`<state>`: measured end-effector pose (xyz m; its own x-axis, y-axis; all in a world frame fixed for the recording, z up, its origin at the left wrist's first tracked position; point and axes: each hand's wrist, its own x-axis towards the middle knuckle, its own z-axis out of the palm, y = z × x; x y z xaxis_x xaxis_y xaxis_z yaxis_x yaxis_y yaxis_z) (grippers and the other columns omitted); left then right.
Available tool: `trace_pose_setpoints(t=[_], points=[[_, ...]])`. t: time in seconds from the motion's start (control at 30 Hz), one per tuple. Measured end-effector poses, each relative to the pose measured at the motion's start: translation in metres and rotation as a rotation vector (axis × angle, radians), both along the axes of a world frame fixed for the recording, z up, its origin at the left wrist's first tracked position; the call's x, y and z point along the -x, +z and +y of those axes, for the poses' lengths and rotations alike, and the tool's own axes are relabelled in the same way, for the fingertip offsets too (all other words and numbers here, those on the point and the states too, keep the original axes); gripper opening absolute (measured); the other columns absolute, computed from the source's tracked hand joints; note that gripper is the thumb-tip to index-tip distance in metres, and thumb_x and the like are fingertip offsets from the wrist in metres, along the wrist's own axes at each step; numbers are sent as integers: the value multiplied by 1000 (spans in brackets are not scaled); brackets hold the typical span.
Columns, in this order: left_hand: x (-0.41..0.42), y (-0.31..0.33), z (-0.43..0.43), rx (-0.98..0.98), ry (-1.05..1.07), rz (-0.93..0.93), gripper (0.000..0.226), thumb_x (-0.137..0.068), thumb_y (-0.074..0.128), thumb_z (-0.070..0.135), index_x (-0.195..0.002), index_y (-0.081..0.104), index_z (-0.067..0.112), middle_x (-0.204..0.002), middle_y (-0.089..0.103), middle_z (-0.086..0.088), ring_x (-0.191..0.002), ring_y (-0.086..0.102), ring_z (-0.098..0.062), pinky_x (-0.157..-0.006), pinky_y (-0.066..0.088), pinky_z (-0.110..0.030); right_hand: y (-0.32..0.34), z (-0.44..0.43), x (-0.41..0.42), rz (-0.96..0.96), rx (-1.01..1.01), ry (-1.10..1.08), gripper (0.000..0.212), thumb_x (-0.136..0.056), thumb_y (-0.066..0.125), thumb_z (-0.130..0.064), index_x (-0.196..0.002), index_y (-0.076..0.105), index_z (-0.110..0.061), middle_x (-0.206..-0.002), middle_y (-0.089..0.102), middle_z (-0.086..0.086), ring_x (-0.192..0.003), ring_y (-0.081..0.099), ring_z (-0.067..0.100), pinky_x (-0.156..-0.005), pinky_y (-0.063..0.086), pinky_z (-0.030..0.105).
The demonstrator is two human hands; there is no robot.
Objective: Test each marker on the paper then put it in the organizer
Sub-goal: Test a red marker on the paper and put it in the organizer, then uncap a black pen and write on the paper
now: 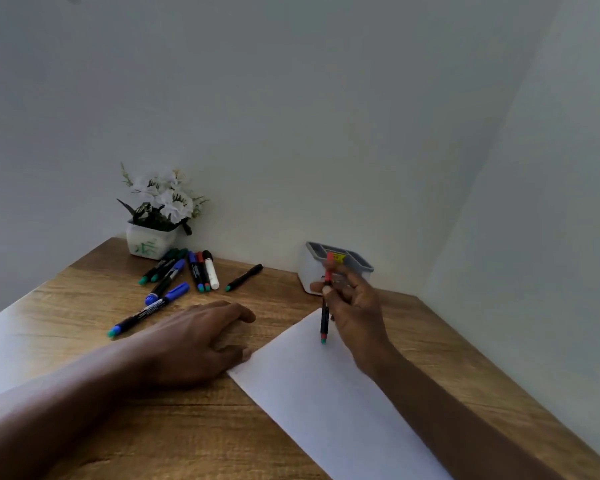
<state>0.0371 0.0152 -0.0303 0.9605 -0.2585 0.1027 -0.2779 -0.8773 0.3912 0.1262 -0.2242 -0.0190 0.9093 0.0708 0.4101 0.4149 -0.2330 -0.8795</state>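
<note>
On brown wooden table (187, 427), right side: white paper sheet (326, 393). Behind it, white plastic organizer (309, 271); leftward, loose capped markers (174, 282) before white flowerpot (151, 242).

Home desk corner — wooden desk (291, 296), potted flowers (160, 209).

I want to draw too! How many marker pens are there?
9. Seven markers lie clustered beside the white flower pot, one black-capped marker lies alone nearer the grey plastic organizer, and the right hand holds a red-capped marker over the white paper.
</note>
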Motion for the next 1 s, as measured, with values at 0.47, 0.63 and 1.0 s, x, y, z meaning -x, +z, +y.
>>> trace_pose_setpoints(t=[0.47, 0.63, 1.0], points=[[-10, -2, 7, -92, -98, -39, 53, -95, 46, 63, -145, 35, 50, -158, 27, 22, -143, 29, 0, -118, 29, -29, 83, 35, -141, -388, 210, -420, 70, -86, 67, -1, -138, 37, -36, -103, 65, 6, -86, 68, 22, -77, 61, 43], [-13, -2, 12, -85, -132, -44, 52, -95, 45, 65, -144, 36, 52, -155, 29, 26, -140, 30, 3, -118, 30, -29, 57, 43, -156, -349, 397, -474, 66, -83, 70, -1, -138, 43, -25, -114, 61, 11, -104, 63, 27, -87, 54, 42], [-15, -3, 12, -86, -133, -29, 53, -95, 45, 66, -144, 35, 52, -159, 25, 25, -144, 25, 1, -120, 25, -31, 56, 37, -157, -107, 813, -420, 64, -83, 67, -31, -144, 53, -20, -136, 64, 10, -125, 56, 36, -98, 53, 49]])
